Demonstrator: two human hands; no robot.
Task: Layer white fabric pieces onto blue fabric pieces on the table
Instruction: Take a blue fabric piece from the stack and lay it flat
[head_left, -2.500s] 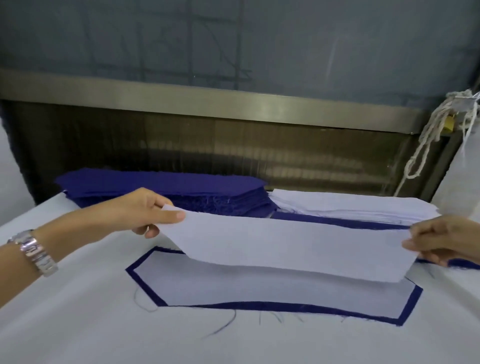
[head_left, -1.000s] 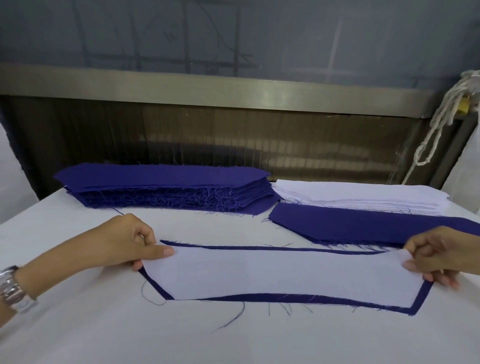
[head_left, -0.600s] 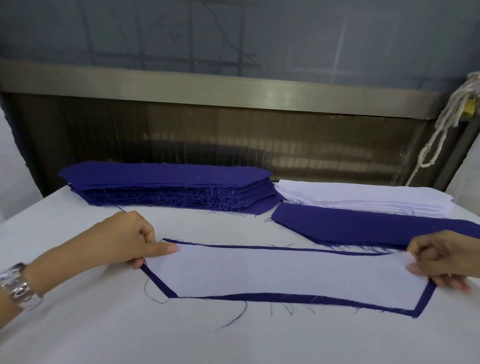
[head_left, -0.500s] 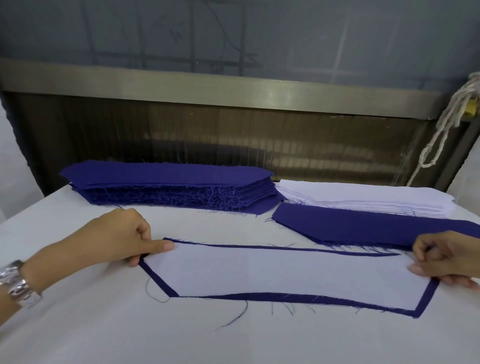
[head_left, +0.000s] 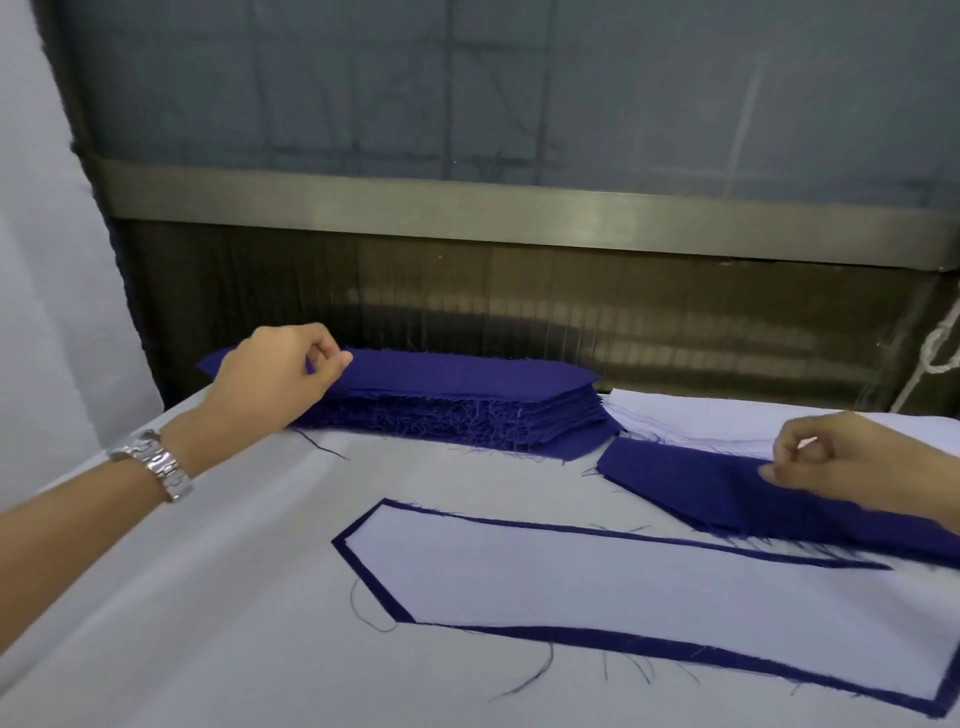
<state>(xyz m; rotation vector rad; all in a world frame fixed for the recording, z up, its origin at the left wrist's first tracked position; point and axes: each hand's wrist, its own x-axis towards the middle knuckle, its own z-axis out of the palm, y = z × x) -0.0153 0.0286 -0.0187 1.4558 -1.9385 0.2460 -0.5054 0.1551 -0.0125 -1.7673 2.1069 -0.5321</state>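
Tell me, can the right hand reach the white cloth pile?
Probably yes. The right hand is right beside the white pile, with nothing between them; only the loose blue piece lies underneath. The left hand pinches the blue stack.

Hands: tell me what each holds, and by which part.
Left hand pinches the top blue piece near its left end. Right hand touches the loose blue piece at its far edge; grip unclear.
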